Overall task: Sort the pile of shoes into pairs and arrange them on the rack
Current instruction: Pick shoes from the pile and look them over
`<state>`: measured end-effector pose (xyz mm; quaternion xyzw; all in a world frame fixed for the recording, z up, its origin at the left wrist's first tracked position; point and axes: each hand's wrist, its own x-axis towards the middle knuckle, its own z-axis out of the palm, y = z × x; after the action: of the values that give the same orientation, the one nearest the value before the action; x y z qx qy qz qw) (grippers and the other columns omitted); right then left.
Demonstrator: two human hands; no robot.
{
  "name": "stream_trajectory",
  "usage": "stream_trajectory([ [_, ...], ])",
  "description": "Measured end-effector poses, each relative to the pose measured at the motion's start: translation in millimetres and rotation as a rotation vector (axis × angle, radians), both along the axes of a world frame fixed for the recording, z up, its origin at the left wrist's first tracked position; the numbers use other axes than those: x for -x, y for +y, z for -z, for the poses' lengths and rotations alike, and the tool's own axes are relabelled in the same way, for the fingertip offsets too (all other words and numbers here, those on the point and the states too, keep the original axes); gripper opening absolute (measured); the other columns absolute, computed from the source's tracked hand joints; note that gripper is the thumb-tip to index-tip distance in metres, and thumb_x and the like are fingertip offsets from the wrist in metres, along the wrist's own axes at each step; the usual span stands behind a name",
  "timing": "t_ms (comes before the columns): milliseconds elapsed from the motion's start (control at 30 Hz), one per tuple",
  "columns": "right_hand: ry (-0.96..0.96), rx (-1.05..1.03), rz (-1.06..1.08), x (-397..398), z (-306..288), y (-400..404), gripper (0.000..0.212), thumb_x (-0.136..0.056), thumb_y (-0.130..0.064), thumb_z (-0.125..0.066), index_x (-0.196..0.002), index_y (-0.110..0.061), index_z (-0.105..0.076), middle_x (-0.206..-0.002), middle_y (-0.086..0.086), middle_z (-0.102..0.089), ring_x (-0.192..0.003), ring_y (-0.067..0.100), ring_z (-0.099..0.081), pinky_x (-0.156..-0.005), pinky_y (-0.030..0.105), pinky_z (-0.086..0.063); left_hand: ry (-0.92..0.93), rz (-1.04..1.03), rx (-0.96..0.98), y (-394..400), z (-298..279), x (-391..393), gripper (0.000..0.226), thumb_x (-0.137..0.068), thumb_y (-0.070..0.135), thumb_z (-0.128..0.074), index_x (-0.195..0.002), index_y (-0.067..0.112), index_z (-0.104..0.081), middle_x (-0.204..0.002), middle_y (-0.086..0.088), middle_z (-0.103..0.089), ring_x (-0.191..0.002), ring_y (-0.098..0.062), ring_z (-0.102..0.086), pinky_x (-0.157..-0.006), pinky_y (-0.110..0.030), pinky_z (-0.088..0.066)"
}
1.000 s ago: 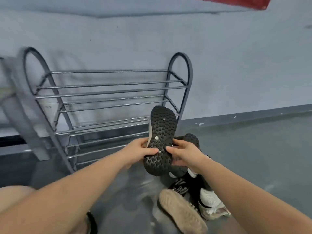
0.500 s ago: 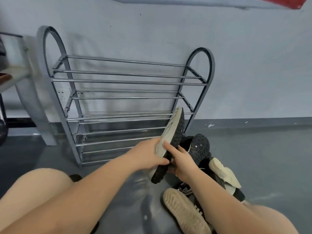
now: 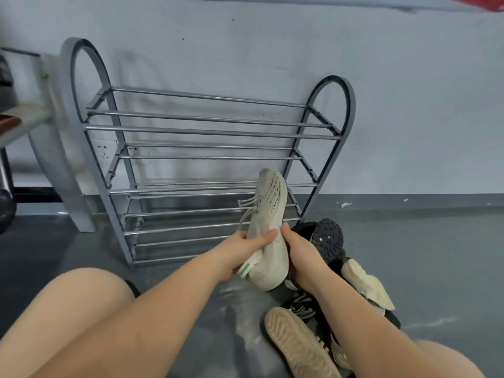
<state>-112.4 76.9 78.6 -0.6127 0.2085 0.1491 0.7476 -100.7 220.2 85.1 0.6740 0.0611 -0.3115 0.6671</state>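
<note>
A white knit sneaker (image 3: 271, 214) with loose laces and a green heel tab is held toe-up in front of the rack. My left hand (image 3: 245, 246) grips its heel side and my right hand (image 3: 297, 249) holds its other side. The grey metal shoe rack (image 3: 207, 129) stands against the wall with bare rails on every tier. The pile of shoes lies on the floor under my right arm: a black-soled shoe (image 3: 327, 238) sole up, a cream shoe (image 3: 365, 285), a black shoe with white print (image 3: 300, 309) and a tan-soled shoe (image 3: 297, 342) upside down.
My bare knees show at the lower left (image 3: 81, 301) and lower right (image 3: 436, 358). A pale furniture leg (image 3: 68, 186) stands left of the rack, in front of a wall socket (image 3: 105, 151). Grey floor (image 3: 425, 255) spreads to the right.
I have turned the sneaker over: a second ago its black sole faced me, now its white upper does. The view has shifted, bringing the rack more to the centre.
</note>
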Motion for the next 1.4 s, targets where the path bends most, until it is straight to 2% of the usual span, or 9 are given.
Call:
stream_trajectory([
  [100,-0.008,-0.051,-0.011,3.3,-2.6,0.3,0.045,-0.094,-0.043,-0.051,-0.119,-0.008,-0.063,-0.111,0.013,-0.071,-0.104,0.03,-0.067,-0.1,0.047,-0.048,-0.091,-0.095,-0.072,-2.1,7.1,3.4,0.089,-0.059,0.045,-0.084,-0.13,0.014,-0.041,-0.116,-0.002,-0.063,-0.099,-0.017,-0.065,-0.09,-0.035,-0.053],
  [300,-0.106,-0.096,-0.059,13.6,-9.3,-4.8,0.037,-0.097,-0.032,-0.048,-0.121,-0.006,-0.06,-0.114,0.014,-0.069,-0.105,0.028,-0.066,-0.094,0.042,-0.051,-0.156,-0.179,-0.016,1.1,8.6,14.8,0.063,-0.076,0.041,-0.073,-0.129,0.023,-0.043,-0.112,-0.004,-0.065,-0.098,-0.021,-0.066,-0.094,-0.042,-0.051],
  [533,-0.049,-0.064,-0.167,28.6,-11.2,14.4,0.032,-0.097,-0.034,-0.05,-0.117,-0.012,-0.062,-0.093,0.003,-0.068,-0.073,0.015,-0.062,-0.073,0.032,-0.053,-0.208,-0.151,-0.07,31.0,7.5,33.0,0.053,-0.085,0.028,-0.067,-0.133,0.019,-0.049,-0.113,-0.008,-0.067,-0.099,-0.02,-0.067,-0.091,-0.035,-0.053],
  [667,-0.054,-0.086,-0.198,28.2,-5.1,16.4,0.032,-0.096,-0.033,-0.052,-0.114,-0.01,-0.063,-0.093,0.003,-0.07,-0.077,0.014,-0.065,-0.067,0.029,-0.053,-0.167,-0.102,-0.066,45.4,8.6,36.5,0.058,-0.084,0.022,-0.069,-0.135,0.017,-0.043,-0.117,-0.007,-0.065,-0.098,-0.02,-0.067,-0.082,-0.032,-0.056],
  [767,-0.042,-0.054,-0.26,29.3,6.5,20.8,0.03,-0.095,-0.029,-0.054,-0.112,-0.006,-0.063,-0.076,-0.003,-0.072,-0.07,0.011,-0.067,-0.062,0.029,-0.053,-0.094,-0.046,-0.06,60.1,18.9,35.7,0.055,-0.083,0.016,-0.069,-0.13,0.022,-0.041,-0.114,-0.004,-0.066,-0.094,-0.019,-0.067,-0.074,-0.033,-0.057],
  [833,-0.027,-0.006,-0.283,27.4,15.8,26.0,0.032,-0.094,-0.029,-0.057,-0.114,-0.005,-0.064,-0.088,0.003,-0.074,-0.079,0.015,-0.069,-0.064,0.031,-0.055,-0.049,0.01,-0.066,68.7,26.1,31.2,0.053,-0.082,0.013,-0.069,-0.127,0.023,-0.043,-0.113,-0.003,-0.067,-0.094,-0.019,-0.067,-0.071,-0.032,-0.057],
  [1067,0.016,0.075,-0.296,9.8,34.7,52.4,0.027,-0.091,-0.027,-0.062,-0.109,-0.007,-0.067,-0.089,0.004,-0.072,-0.078,0.017,-0.068,-0.061,0.029,-0.056,0.013,-0.002,-0.201,92.6,52.5,16.1,0.065,-0.077,0.024,-0.076,-0.133,0.023,-0.041,-0.113,0.003,-0.066,-0.093,-0.017,-0.067,-0.068,-0.03,-0.056],
  [1167,0.051,0.11,-0.345,-0.1,43.1,72.1,0.019,-0.09,-0.029,-0.063,-0.1,-0.013,-0.069,-0.089,0.002,-0.072,-0.081,0.017,-0.068,-0.067,0.03,-0.056,0.027,0.027,-0.35,107.3,56.1,8.7,0.059,-0.075,0.036,-0.076,-0.124,0.022,-0.047,-0.104,0.003,-0.066,-0.079,-0.014,-0.062,-0.055,-0.024,-0.048],
  [1400,0.137,0.182,-0.479,-34.4,70.3,101.2,0.029,-0.088,-0.027,-0.066,-0.11,-0.009,-0.067,-0.098,0.007,-0.073,-0.084,0.02,-0.07,-0.065,0.031,-0.058,0.13,-0.046,-0.307,132.1,97.0,-2.8,0.053,-0.076,0.03,-0.076,-0.123,0.019,-0.055,-0.11,-0.001,-0.068,-0.095,-0.02,-0.066,-0.071,-0.028,-0.052],
])
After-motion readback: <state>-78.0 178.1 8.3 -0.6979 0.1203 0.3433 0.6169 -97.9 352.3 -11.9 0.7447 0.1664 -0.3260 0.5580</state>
